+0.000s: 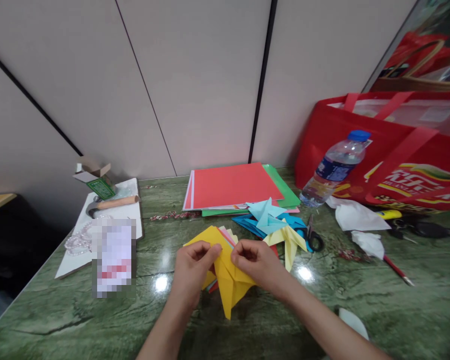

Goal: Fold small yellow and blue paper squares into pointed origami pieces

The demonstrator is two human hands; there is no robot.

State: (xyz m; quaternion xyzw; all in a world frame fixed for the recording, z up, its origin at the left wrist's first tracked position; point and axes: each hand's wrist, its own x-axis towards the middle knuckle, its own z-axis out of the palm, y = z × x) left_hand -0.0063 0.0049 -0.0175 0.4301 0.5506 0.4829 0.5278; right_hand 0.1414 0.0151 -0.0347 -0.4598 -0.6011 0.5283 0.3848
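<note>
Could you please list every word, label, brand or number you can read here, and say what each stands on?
"HUAN", on the red fabric tote bag; the lettering after it and the large white characters above are unclear.
Too blurred: markings on the blue label of the clear plastic bottle.
Too small: print on the green-and-white cardboard box.
Pixelated: the white rectangular item with a red band.

The bottle and bag are right of the paper pile. The box is left of it. The folded paper is in front.
</note>
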